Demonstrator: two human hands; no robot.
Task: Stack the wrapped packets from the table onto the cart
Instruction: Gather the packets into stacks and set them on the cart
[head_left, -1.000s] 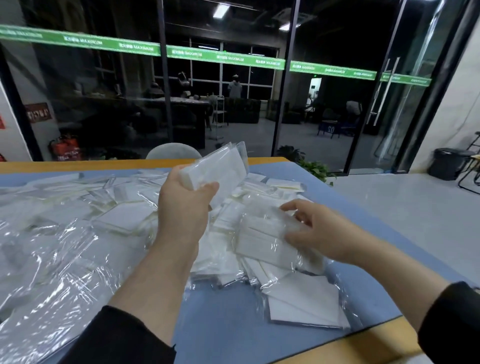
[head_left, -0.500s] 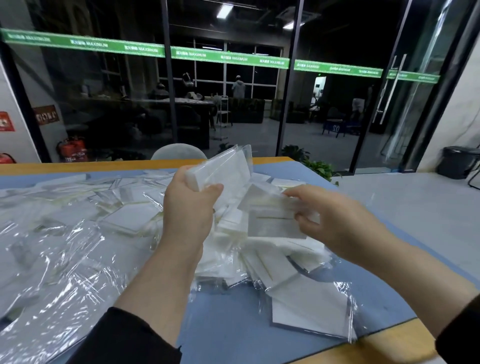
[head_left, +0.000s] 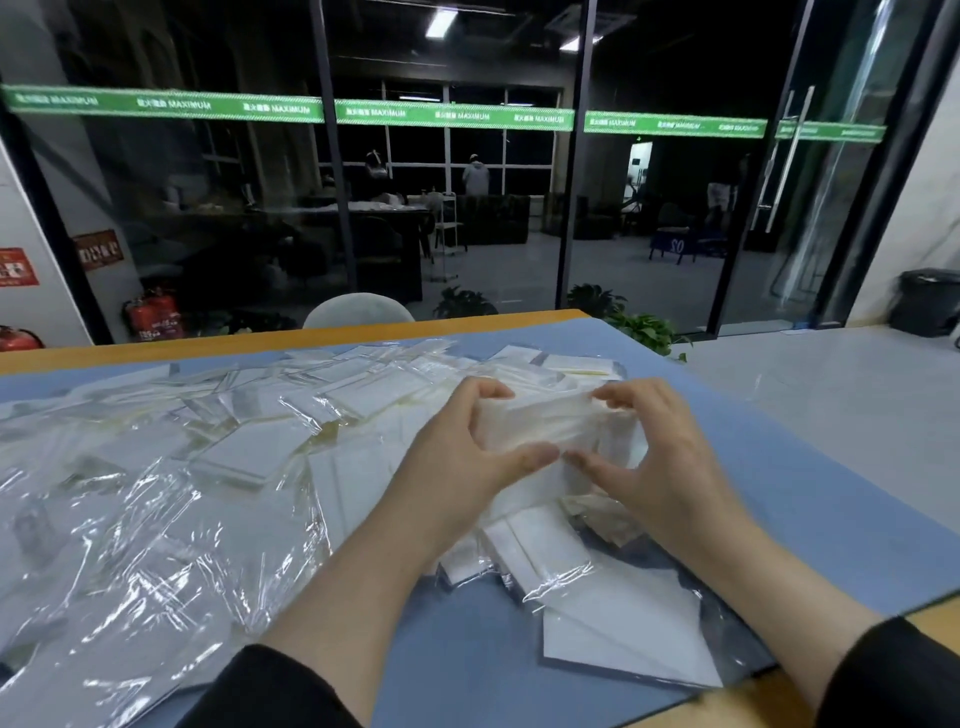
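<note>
"MAXIMUM" is printed along the far green window strip (head_left: 457, 115); wrapped packets (head_left: 535, 421) are gripped by the left hand (head_left: 457, 462) and right hand (head_left: 660, 462).

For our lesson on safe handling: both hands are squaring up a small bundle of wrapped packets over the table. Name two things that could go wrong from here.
1. The bundle of packets is held only at its ends by the left hand and right hand; the slick wrapping could let middle packets slide out.
2. Loose packets lie in glossy film near the table's near edge; a sleeve or wrist might sweep them off.
</note>
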